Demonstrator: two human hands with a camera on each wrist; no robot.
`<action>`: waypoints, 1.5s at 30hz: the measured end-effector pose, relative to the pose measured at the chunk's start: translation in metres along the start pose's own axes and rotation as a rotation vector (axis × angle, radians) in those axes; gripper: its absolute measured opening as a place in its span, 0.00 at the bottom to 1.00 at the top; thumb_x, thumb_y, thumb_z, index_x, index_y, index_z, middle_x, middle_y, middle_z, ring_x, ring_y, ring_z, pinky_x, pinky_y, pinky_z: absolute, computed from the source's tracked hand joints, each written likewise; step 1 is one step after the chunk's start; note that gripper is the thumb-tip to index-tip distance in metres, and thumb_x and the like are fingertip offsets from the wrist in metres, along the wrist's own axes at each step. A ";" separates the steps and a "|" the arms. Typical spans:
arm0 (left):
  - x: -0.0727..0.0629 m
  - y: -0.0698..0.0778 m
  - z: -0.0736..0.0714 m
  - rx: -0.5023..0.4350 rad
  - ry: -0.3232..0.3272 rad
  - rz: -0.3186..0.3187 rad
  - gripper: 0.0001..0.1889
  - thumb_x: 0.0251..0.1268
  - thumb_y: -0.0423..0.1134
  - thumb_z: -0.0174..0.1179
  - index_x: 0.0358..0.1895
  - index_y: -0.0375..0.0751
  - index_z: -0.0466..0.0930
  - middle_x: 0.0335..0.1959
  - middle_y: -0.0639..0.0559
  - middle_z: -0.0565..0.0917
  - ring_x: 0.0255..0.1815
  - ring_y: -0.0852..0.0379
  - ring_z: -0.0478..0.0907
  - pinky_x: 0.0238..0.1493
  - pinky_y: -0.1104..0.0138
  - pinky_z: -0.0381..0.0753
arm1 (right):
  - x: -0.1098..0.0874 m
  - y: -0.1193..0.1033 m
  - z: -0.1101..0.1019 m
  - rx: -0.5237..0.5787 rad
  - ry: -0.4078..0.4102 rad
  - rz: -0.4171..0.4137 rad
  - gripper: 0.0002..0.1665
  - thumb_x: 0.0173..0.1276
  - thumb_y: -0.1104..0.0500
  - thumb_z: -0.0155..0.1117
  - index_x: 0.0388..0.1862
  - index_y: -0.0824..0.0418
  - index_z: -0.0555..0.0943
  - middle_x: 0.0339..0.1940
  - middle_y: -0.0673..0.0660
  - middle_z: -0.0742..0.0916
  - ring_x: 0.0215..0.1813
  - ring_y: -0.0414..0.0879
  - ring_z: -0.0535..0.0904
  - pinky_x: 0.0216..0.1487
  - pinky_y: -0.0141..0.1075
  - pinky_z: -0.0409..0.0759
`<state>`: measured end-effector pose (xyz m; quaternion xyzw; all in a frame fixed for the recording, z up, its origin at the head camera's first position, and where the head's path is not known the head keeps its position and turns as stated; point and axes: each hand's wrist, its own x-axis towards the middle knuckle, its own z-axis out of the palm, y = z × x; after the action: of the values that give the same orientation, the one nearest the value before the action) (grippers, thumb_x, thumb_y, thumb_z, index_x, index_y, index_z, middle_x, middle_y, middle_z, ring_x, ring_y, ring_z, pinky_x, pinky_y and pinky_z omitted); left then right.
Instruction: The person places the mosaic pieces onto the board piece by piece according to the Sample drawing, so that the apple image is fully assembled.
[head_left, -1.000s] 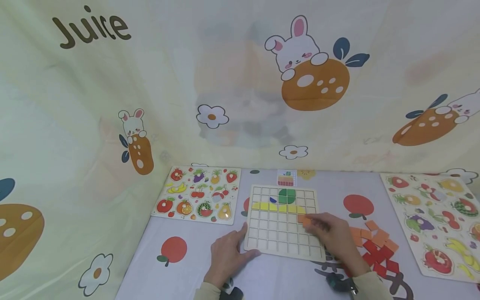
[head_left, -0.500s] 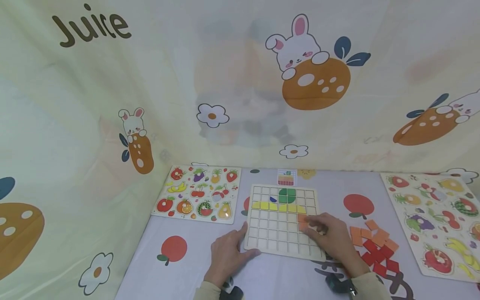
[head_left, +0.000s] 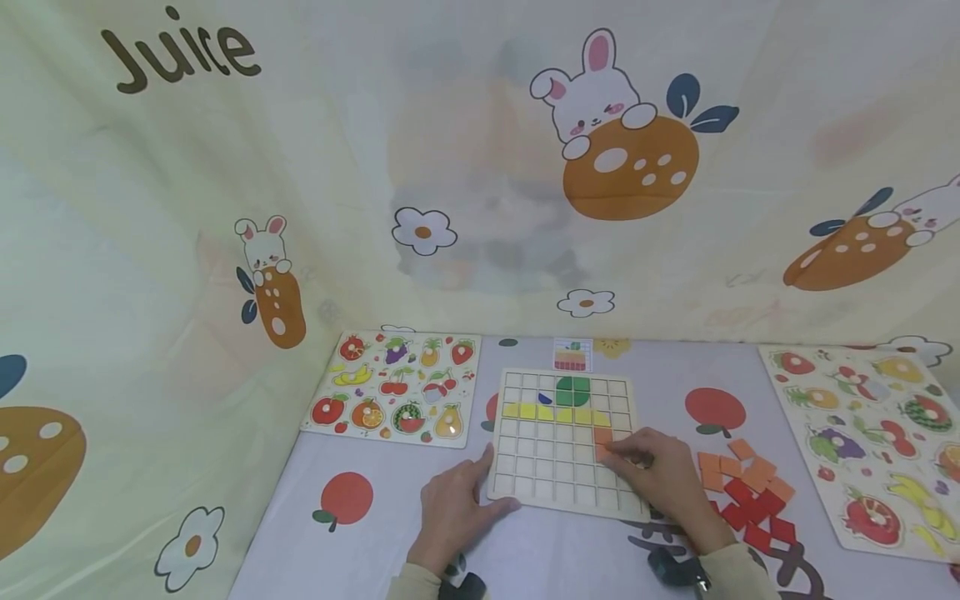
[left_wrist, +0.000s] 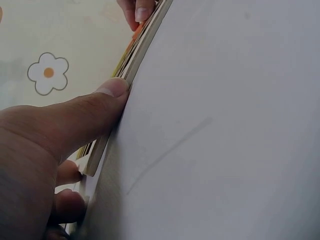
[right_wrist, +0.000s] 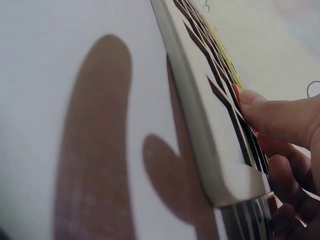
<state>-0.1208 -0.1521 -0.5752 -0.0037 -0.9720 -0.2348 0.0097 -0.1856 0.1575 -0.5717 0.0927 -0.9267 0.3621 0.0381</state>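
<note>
A pale square grid board (head_left: pixel 540 504) lies in front of me, bearing a yellow row (head_left: pixel 557 412), green pieces (head_left: pixel 573 391) and a small blue piece (head_left: pixel 545 399). My left hand (head_left: pixel 452 510) holds its near left corner, thumb (left_wrist: pixel 112 89) on the near edge and fingers by the left side. Over the board's right part, my right hand (head_left: pixel 663 475) pinches an orange square tile (head_left: pixel 601 453) low over the grid. Just beyond it, another orange tile (head_left: pixel 602 435) sits below the yellow row. The right wrist view shows the thumb (right_wrist: pixel 255 100) against an orange edge.
Loose orange tiles (head_left: pixel 757 473) and red tiles (head_left: pixel 769 503) lie in a pile right of the right hand. Fruit puzzle boards stand at left (head_left: pixel 408 387) and right (head_left: pixel 873 454). A small picture card (head_left: pixel 572 355) lies behind the grid board, before the curtain (head_left: pixel 480 167).
My right fingertips have shifted slightly nearer me along the board with the orange tile, leaving the orange tile below the yellow row uncovered. The left hand has stayed put.
</note>
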 end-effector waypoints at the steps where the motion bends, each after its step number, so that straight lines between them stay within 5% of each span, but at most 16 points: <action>1: 0.000 0.000 0.000 0.002 -0.001 0.000 0.47 0.52 0.70 0.75 0.77 0.58 0.75 0.20 0.63 0.66 0.21 0.65 0.58 0.29 0.69 0.56 | 0.000 0.000 0.000 0.001 -0.001 0.002 0.18 0.62 0.49 0.83 0.48 0.55 0.94 0.39 0.49 0.91 0.41 0.44 0.85 0.39 0.32 0.78; 10: 0.001 0.002 0.001 0.003 -0.010 -0.007 0.47 0.52 0.70 0.75 0.77 0.58 0.74 0.20 0.63 0.67 0.21 0.65 0.60 0.30 0.68 0.57 | -0.001 0.002 0.001 -0.012 0.005 0.015 0.18 0.63 0.51 0.83 0.51 0.55 0.93 0.41 0.52 0.91 0.40 0.45 0.81 0.38 0.32 0.76; 18: 0.002 0.003 0.002 -0.004 -0.034 -0.022 0.48 0.53 0.71 0.75 0.78 0.58 0.73 0.21 0.63 0.68 0.22 0.64 0.60 0.31 0.68 0.58 | -0.010 0.014 -0.021 -0.030 0.130 0.023 0.23 0.60 0.50 0.85 0.53 0.55 0.92 0.42 0.52 0.91 0.38 0.44 0.83 0.37 0.30 0.79; 27: 0.000 0.002 0.000 0.002 -0.020 -0.009 0.48 0.52 0.72 0.74 0.77 0.58 0.74 0.21 0.64 0.67 0.21 0.65 0.60 0.30 0.69 0.57 | -0.019 0.051 -0.071 -0.163 0.040 0.134 0.38 0.64 0.48 0.80 0.69 0.64 0.80 0.57 0.71 0.86 0.57 0.66 0.77 0.56 0.67 0.76; 36: 0.001 -0.001 0.001 0.004 -0.018 0.000 0.48 0.52 0.71 0.75 0.77 0.58 0.74 0.21 0.64 0.67 0.21 0.66 0.60 0.29 0.69 0.58 | -0.012 0.045 -0.050 -0.174 0.089 -0.016 0.34 0.62 0.56 0.81 0.66 0.64 0.83 0.59 0.74 0.85 0.61 0.71 0.74 0.60 0.70 0.71; 45: 0.002 -0.003 0.001 0.007 -0.019 0.001 0.48 0.53 0.71 0.74 0.77 0.58 0.74 0.21 0.64 0.67 0.21 0.66 0.60 0.30 0.70 0.58 | 0.002 0.029 -0.035 -0.222 -0.015 0.115 0.27 0.64 0.54 0.80 0.59 0.65 0.86 0.57 0.71 0.83 0.61 0.66 0.71 0.60 0.68 0.75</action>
<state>-0.1225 -0.1538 -0.5775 -0.0063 -0.9728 -0.2316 0.0004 -0.1935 0.2014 -0.5652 0.0374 -0.9651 0.2582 0.0203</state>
